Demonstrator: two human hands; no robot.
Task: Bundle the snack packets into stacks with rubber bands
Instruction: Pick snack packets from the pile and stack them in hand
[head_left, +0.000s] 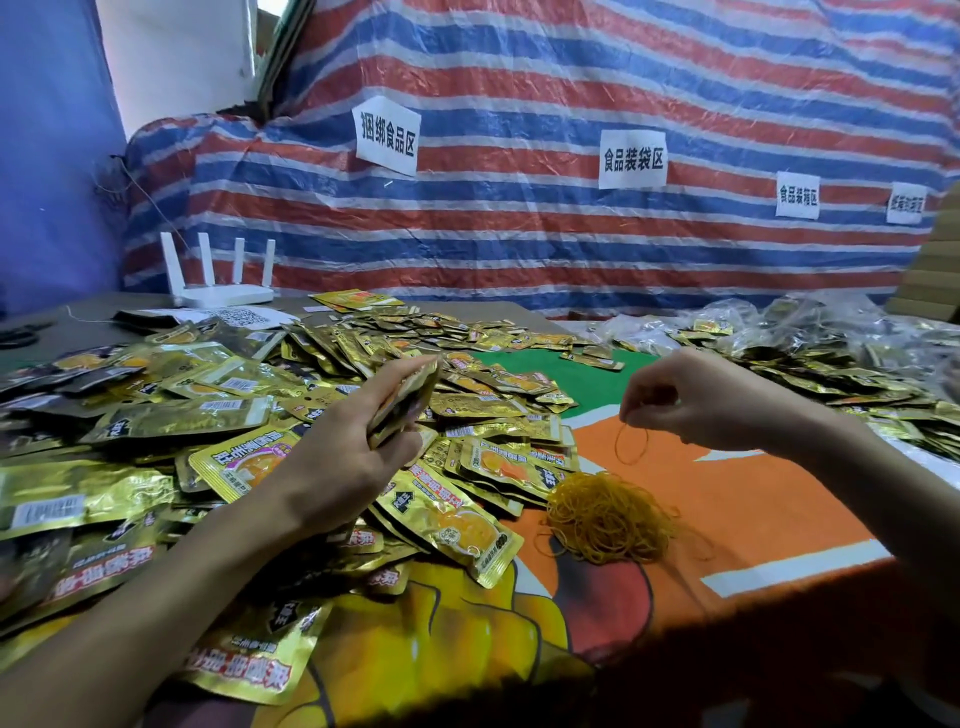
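While most of the gold snack packets (171, 415) lie loose in a wide heap across the left and middle of the table, 1 small stack (404, 400) is held above the pile, gripped edge-on between the thumb and curled fingers of the left hand (332, 452). The right hand (696, 402) hangs over the orange cloth (769, 499). Its fingertips pinch 1 rubber band (631, 441) that dangles free, apart from the stack and just above the tangled heap of rubber bands (608, 519).

No band is round the stack yet, so from where I stand this bundle is gathered but not tied. The band has to be carried across and looped on.

At the far right, packets sit in clear plastic bags (810, 332). Smaller packets further back on the table may be bundled, though I cannot tell at that distance. Judging by the size of the loose heap and the supply of bands, I would say the job is far from finished, with a great many packets left to stack.
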